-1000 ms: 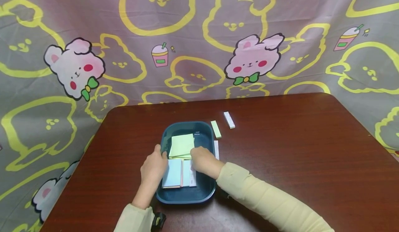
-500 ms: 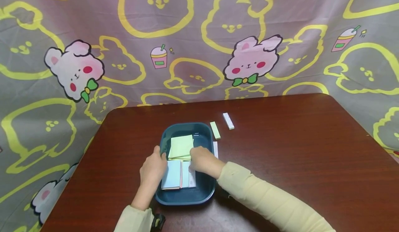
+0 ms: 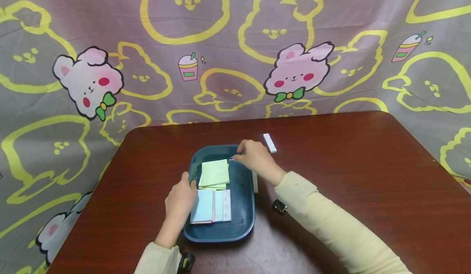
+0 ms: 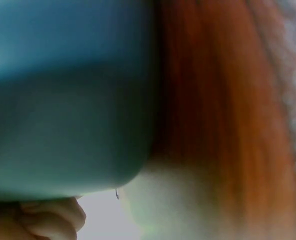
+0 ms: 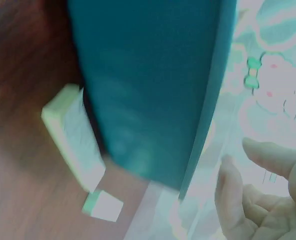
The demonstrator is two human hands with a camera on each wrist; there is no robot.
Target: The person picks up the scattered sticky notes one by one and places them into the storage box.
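A dark blue plastic tray (image 3: 243, 221) sits on the table. My left hand (image 3: 181, 198) grips its left rim, fingers at the edge in the left wrist view. Inside lie a pale green sticky-note pad (image 3: 214, 172), a light blue pad (image 3: 202, 206) and, to its right, a narrow white printed strip pad (image 3: 226, 205). My right hand (image 3: 259, 159) hovers over the tray's far right rim. In the right wrist view its thumb and fingers (image 5: 230, 192) stand apart with nothing between them. Below lie a strip pad with a yellow-green edge (image 5: 75, 140) and a smaller-looking one (image 5: 105, 206).
A white strip pad (image 3: 270, 142) lies on the brown table (image 3: 338, 159) beyond my right hand. Another pale strip pad (image 3: 255, 183) lies against the tray's right side. A patterned cloth (image 3: 232, 53) hangs behind the table's far edge.
My right hand has moved from the pads inside the tray, away and rightward to the far right rim. It now covers the light green strip pad in the head view. My left hand stays put.
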